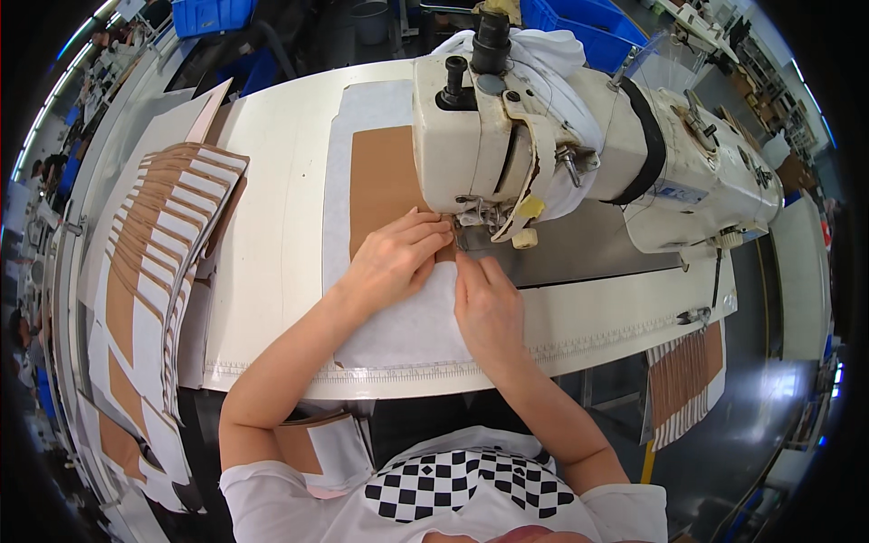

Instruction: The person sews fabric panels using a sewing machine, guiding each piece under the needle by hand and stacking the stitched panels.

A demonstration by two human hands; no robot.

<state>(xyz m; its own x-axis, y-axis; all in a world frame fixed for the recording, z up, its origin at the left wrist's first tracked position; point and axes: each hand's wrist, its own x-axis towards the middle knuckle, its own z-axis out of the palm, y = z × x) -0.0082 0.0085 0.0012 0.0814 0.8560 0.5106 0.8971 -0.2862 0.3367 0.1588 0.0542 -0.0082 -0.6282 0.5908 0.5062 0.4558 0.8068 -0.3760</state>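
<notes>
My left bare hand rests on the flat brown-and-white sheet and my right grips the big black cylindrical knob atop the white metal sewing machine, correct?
No: the head view shows your right hand at the right edge of the sheet, not on the knob. The rest holds.

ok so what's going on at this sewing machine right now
A person has both hands on a brown-and-white piece laid on the white table. The left hand rests on it, and the right hand is at its right side, with fingertips of both close to the needle area of the white sewing machine. Similar brown-and-white pieces lie overlapped in a stack at left.
</notes>
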